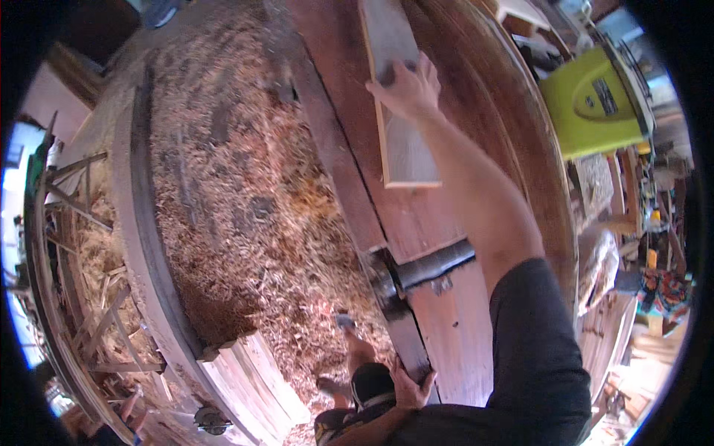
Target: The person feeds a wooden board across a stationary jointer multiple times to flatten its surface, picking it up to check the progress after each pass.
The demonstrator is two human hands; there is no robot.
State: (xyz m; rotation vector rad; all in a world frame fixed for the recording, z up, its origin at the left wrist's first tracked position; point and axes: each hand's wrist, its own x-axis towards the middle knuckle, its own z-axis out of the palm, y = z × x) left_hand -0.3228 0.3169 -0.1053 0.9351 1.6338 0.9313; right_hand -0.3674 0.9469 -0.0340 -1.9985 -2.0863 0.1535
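A long flat wooden board point(405, 152) with a greyish face and pale edges lies lengthwise on the reddish-brown workbench point(439, 223). Across its width reaches my right hand point(411, 89), arm stretched far forward. The thumb is at the board's left edge and the fingers are at its right side. Low in the view, my left hand point(410, 385) rests on the near part of the bench by its left edge, fingers and thumb apart, holding nothing. A dark metal fitting point(435, 265) is set across the bench between my hands.
Wood shavings point(245, 171) cover the floor to the left. Pale timber pieces point(256, 386) lie at the lower left beside a long beam point(149, 238). On the right stands a lime-green case point(595, 104), with wood offcuts below it. Another person's hand point(132, 401) shows at lower left.
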